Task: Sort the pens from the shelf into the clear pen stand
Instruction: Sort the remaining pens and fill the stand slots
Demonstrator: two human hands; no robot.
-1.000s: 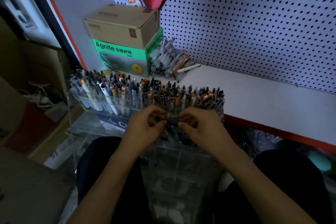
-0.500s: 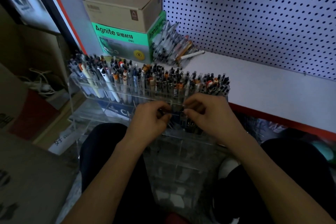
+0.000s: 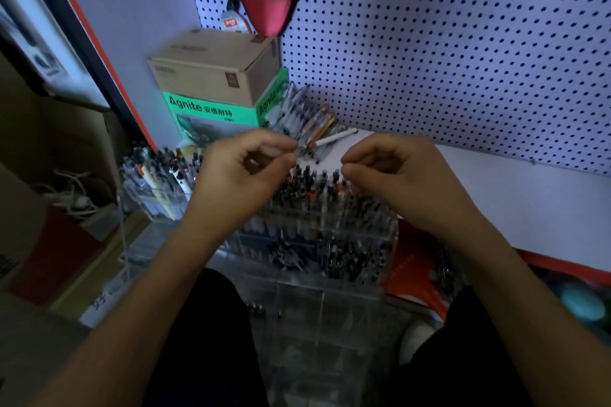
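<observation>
Both hands have lifted off the clear acrylic pen stand (image 3: 330, 235), left hand (image 3: 243, 175) and right hand (image 3: 393, 175) curled with fingertips pinched, contents indiscernible; the loose light, stiff, slippery plastic pens (image 3: 310, 124) behind it want mid-barrel grips.

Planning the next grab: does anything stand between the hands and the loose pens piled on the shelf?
Nothing visible does. The left hand and right hand hover above the clear pen stand, and the pile of pens lies just beyond them beside the green box.
</observation>
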